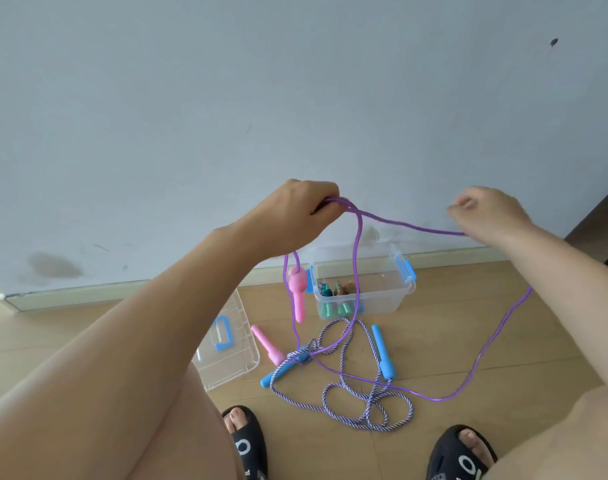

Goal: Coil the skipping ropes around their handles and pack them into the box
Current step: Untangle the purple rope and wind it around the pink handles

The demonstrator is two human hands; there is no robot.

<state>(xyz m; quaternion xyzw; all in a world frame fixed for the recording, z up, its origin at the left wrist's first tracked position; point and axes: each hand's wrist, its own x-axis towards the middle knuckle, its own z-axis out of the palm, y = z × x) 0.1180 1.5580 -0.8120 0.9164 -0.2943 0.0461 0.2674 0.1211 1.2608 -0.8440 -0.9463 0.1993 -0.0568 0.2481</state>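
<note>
At the centre of the frame the left hand (304, 206) grips gathered loops of the purple rope (356, 258), fingers curled round them; the right hand (489, 211), at centre right, pinches the same rope further along, so a short span runs nearly taut between the two hands — a hold that looks meant for measuring out the next loop. One pink handle (297, 294) dangles below the left hand, hanging free in the air in front of the box; the other pink handle (268, 344) lies on the wooden floor (468, 323) at lower centre; from the right hand the rope drops and trails in a long curve across the boards, crossing the second rope. That second one, the striped rope (361, 403) with blue handles (383, 353), lies uncoiled and loosely tangled on the floor — untouched so far, I judge. The clear box (364, 282) stands open against the wall (226, 98) just above the ropes, with a few small items inside; its lid (226, 344) lies to the left, out of the way so packing stays unobstructed. The slack should be lifted clear of the striped rope, or the two may snag.
</note>
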